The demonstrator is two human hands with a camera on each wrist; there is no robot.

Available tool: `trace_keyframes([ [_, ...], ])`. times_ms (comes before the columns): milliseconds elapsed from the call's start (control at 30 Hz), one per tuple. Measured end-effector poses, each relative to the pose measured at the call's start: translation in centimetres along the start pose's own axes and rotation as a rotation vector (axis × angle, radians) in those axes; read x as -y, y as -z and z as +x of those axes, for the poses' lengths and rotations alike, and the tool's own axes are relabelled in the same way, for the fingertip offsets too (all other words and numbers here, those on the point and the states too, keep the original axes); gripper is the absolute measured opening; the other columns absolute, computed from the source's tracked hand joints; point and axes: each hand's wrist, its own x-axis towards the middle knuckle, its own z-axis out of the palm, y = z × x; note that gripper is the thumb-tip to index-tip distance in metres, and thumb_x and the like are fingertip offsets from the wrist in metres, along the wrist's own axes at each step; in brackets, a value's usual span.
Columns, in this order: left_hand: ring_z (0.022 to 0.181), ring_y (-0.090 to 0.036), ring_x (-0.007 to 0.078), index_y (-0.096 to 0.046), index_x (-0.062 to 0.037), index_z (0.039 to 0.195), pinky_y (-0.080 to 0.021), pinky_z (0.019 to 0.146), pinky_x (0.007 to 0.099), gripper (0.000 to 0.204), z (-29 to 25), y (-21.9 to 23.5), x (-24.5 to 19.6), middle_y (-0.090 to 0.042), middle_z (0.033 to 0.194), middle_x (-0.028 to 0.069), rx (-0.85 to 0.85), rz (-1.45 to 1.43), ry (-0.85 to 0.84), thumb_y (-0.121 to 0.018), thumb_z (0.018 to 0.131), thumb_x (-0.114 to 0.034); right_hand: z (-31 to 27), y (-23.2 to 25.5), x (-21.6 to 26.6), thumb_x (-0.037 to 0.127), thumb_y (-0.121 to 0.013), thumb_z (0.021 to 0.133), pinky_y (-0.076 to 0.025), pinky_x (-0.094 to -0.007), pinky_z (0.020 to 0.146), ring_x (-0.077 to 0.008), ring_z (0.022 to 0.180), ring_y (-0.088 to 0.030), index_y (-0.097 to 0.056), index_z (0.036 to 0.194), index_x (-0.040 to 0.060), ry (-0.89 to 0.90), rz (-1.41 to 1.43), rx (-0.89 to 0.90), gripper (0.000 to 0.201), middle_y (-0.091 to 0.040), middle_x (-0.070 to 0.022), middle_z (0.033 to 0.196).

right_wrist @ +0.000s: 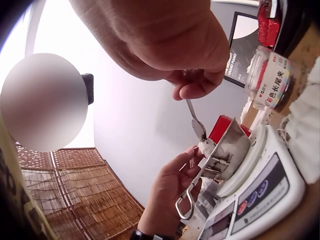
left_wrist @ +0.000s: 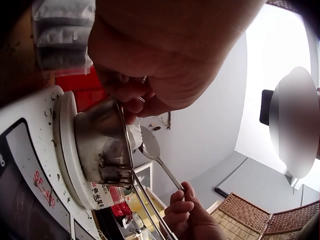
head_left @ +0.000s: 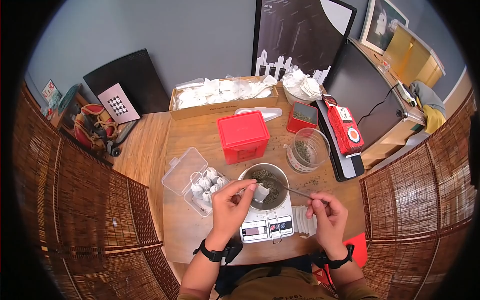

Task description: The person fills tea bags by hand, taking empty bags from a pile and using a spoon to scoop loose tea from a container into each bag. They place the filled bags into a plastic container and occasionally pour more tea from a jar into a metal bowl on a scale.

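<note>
My left hand (head_left: 232, 205) pinches the rim of a small white tea bag (head_left: 261, 193) over a metal pot (head_left: 284, 173). In my right hand (head_left: 327, 217) is the handle of a metal spoon (head_left: 296, 191), its bowl at the mouth of the bag in the right wrist view. Dark dried leaves (head_left: 273, 196) lie inside the pot, which sits on a white kitchen scale (head_left: 250, 222). Left of it, an open clear plastic box (head_left: 186, 167) holds several filled white bags (head_left: 206, 184). Flat white bags (head_left: 303, 220) lie in a row beside the scale, near my right hand.
Behind the pot stands a red tin (head_left: 243, 137). A clear round jar (head_left: 320, 150) and a small red container (head_left: 302, 117) are at the right, with leaf crumbs scattered nearby. A cardboard box (head_left: 225, 110) of white bags lines the back, and a red packet (head_left: 345, 130) lies at the right edge.
</note>
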Motion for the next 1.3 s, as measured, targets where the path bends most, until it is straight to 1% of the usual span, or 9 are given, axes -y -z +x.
trace_keyframes([
  [367,0.103,-0.077,0.0175,-0.079,0.0056,0.119,-0.061,0.086,0.0271,0.018,0.0,0.0,0.0,-0.079,0.112,0.0146,0.002,0.004,0.005,-0.072,0.103,0.005,-0.4,0.0,0.1,0.000,-0.065,0.109,-0.056,-0.0247,0.073,-0.0130,0.084,-0.071,-0.074,0.121,-0.0040,0.114,-0.097,0.019,0.016,-0.071,-0.0121,0.112],
  [433,0.103,-0.077,0.0173,-0.079,0.0055,0.119,-0.060,0.087,0.0270,0.018,0.0,0.0,0.0,-0.079,0.113,0.0146,0.001,0.008,-0.004,-0.072,0.103,0.005,-0.3,0.1,0.4,-0.001,-0.066,0.108,-0.057,-0.0244,0.072,-0.0132,0.084,-0.071,-0.074,0.121,-0.0051,0.141,-0.193,0.099,0.016,-0.071,-0.0130,0.111],
  [533,0.102,-0.077,0.0164,-0.079,0.0054,0.120,-0.059,0.086,0.0265,0.018,-0.1,0.0,0.1,-0.080,0.111,0.0145,0.000,0.020,-0.010,-0.072,0.103,0.004,-0.6,-0.2,0.1,-0.001,-0.067,0.108,-0.057,-0.0241,0.072,-0.0130,0.082,-0.072,-0.074,0.121,-0.0058,0.146,-0.157,-0.012,0.016,-0.074,-0.0136,0.107],
  [633,0.092,-0.075,0.0132,-0.079,0.0052,0.118,-0.058,0.079,0.0248,0.016,-0.1,-0.2,0.1,-0.080,0.109,0.0138,-0.049,-0.027,0.005,-0.072,0.103,0.004,-0.3,-0.3,0.2,-0.002,-0.068,0.107,-0.057,-0.0246,0.070,-0.0132,0.079,-0.073,-0.074,0.118,-0.0065,0.083,-0.098,-0.108,0.014,-0.077,-0.0137,0.102],
  [700,0.074,-0.064,0.0020,-0.080,0.0045,0.117,-0.048,0.058,0.0181,0.015,0.0,-0.6,-0.3,-0.079,0.105,0.0097,-0.127,-0.129,-0.110,-0.074,0.103,0.002,-0.3,-0.3,0.1,-0.002,-0.068,0.107,-0.058,-0.0249,0.069,-0.0133,0.078,-0.073,-0.074,0.117,-0.0066,0.086,-0.112,-0.089,0.013,-0.078,-0.0137,0.100],
  [800,0.073,-0.067,0.0090,-0.077,0.0042,0.114,-0.052,0.056,0.0225,0.013,-0.3,-0.3,-1.0,-0.078,0.104,0.0119,-0.124,-0.157,-0.084,-0.069,0.104,0.004,-0.1,-0.4,-0.2,-0.001,-0.069,0.106,-0.059,-0.0252,0.067,-0.0131,0.076,-0.074,-0.074,0.114,-0.0068,0.076,-0.138,-0.019,0.010,-0.079,-0.0133,0.095],
  [967,0.073,-0.069,0.0108,-0.076,0.0049,0.115,-0.053,0.053,0.0221,0.013,-0.2,-0.3,-1.0,-0.077,0.104,0.0133,-0.133,-0.190,-0.102,-0.067,0.105,0.004,0.2,-1.5,-0.3,0.000,-0.073,0.104,-0.060,-0.0254,0.066,-0.0127,0.074,-0.076,-0.074,0.110,-0.0072,0.001,-0.169,0.085,0.010,-0.080,-0.0119,0.089],
  [1133,0.074,-0.070,0.0117,-0.075,0.0060,0.114,-0.054,0.053,0.0226,0.013,-0.2,-0.4,-1.0,-0.077,0.104,0.0144,-0.126,-0.224,-0.107,-0.066,0.106,0.005,0.2,-2.0,0.9,0.000,-0.077,0.101,-0.061,-0.0271,0.064,-0.0149,0.072,-0.078,-0.076,0.106,-0.0058,0.160,-0.450,0.081,0.008,-0.080,-0.0128,0.088],
  [1300,0.073,-0.070,0.0119,-0.076,0.0066,0.115,-0.055,0.054,0.0229,0.013,-0.3,-0.3,-1.1,-0.077,0.103,0.0148,-0.108,-0.205,-0.098,-0.067,0.106,0.004,-0.2,-1.9,0.3,-0.001,-0.078,0.099,-0.061,-0.0283,0.064,-0.0173,0.073,-0.079,-0.077,0.107,-0.0034,0.266,-0.543,0.070,0.008,-0.080,-0.0126,0.090],
])
